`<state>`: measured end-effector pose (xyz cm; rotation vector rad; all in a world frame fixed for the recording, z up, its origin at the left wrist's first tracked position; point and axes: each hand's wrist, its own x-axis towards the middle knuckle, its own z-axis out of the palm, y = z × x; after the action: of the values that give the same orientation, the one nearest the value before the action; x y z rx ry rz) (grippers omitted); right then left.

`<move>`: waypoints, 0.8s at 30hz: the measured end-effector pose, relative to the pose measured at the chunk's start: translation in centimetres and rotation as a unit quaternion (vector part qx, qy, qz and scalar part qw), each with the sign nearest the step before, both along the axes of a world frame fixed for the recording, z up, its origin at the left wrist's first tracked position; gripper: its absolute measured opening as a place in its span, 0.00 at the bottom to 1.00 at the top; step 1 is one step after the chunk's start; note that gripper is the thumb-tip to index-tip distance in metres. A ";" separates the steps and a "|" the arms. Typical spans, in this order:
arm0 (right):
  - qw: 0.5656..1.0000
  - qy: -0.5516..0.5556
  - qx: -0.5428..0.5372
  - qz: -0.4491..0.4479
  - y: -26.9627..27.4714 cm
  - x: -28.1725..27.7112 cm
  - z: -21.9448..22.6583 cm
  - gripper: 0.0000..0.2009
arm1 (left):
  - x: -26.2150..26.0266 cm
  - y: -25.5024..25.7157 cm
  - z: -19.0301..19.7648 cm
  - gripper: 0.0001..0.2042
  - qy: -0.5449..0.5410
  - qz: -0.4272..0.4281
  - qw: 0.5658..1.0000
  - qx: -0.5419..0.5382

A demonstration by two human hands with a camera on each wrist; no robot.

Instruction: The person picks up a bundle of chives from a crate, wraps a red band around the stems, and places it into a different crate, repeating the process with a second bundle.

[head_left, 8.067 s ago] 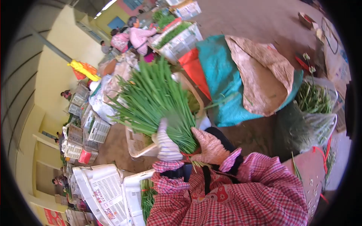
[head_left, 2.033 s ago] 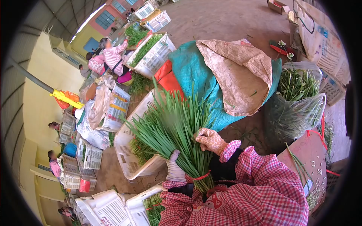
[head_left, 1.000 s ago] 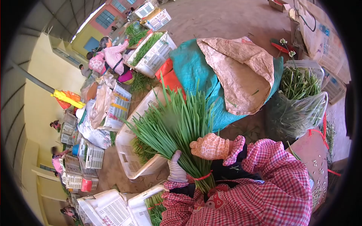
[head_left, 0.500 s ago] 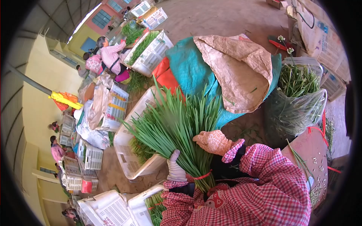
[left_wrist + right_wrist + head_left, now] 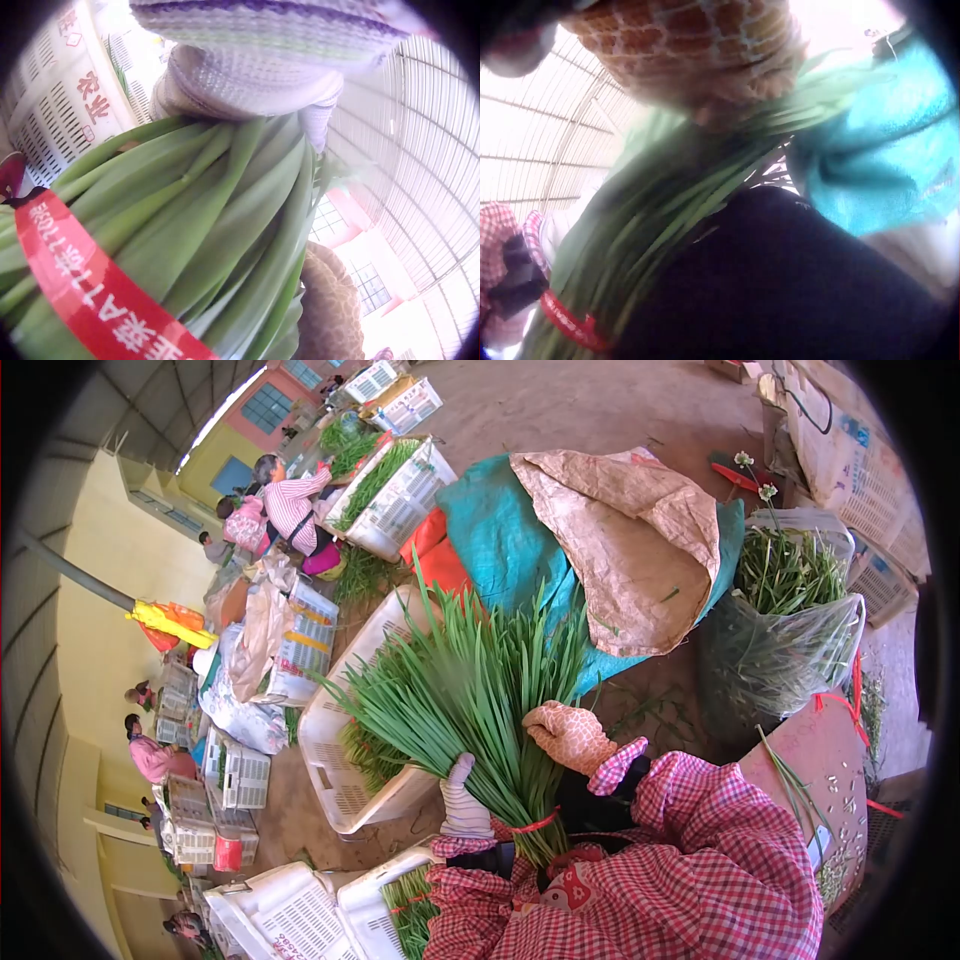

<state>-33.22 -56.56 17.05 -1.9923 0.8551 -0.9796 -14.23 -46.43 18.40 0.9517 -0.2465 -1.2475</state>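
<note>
A thick bunch of garlic chives stands in front of my body, leaves fanned upward. A red printed tape wraps its stems low down. My left hand, in a striped knit glove, grips the bunch just above the tape, thumb across the front. My right hand, in an orange-and-white patterned glove, is at the right side of the leaves with curled fingers. In the right wrist view its blurred fingertips pinch at the leaves. The stem ends are low against my checked clothing.
Behind the bunch stands a white crate with more chives. Another crate with tied bunches is at lower left. Teal and brown sacks lie ahead. A clear bag of greens stands at right beside a pink board. People sit farther back.
Eight seconds ago both hands were at the stems by the red tape. Since then my right hand has moved up to the leaves. Over the last second it turns slightly, fingers curling at the leaves.
</note>
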 end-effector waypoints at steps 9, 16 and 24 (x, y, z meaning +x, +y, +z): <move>0.987 0.016 0.156 -0.024 -1.6 0.7 0.4 0.13 | -0.3 0.0 0.3 0.27 -0.021 0.008 1.000 0.007; 0.944 0.021 0.330 0.009 -3.3 0.8 2.3 0.17 | 0.6 0.0 -1.0 0.26 -0.060 -0.017 0.998 0.010; 0.892 0.047 0.443 0.076 -5.9 1.4 2.3 0.20 | -0.1 -0.3 -0.1 0.26 -0.103 -0.013 0.994 0.032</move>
<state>-31.86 -62.48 19.37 -1.2795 0.9503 -0.2868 -14.37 -46.74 18.33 1.1385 -0.3841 -1.1879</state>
